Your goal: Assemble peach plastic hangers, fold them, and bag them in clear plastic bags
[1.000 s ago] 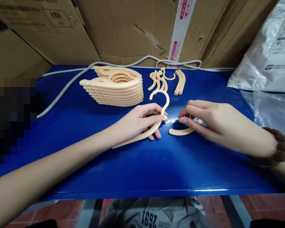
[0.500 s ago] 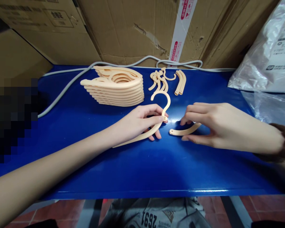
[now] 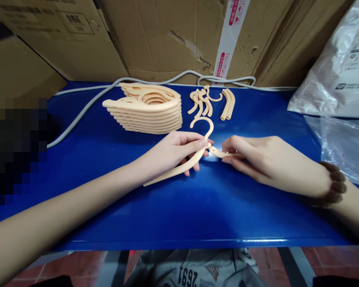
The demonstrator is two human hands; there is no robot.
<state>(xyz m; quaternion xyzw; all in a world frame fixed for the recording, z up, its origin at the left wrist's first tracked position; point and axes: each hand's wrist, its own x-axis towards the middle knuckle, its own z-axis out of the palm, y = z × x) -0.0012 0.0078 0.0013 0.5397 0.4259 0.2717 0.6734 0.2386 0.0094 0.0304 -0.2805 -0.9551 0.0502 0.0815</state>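
Pinching strip (image 3: 219, 153); right hand (image 3: 265, 158) hides one end

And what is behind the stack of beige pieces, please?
Behind the stack, a pale cable and cardboard show; anything low, directly behind it, is covered.

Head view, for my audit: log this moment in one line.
left hand: holds hook, curved arm; right hand: pinches second arm; cream stack: on blue table

Both hands (image 3: 179, 145) (image 3: 257, 157) are pinching, forearms (image 3: 86, 195) angled inward from either side.
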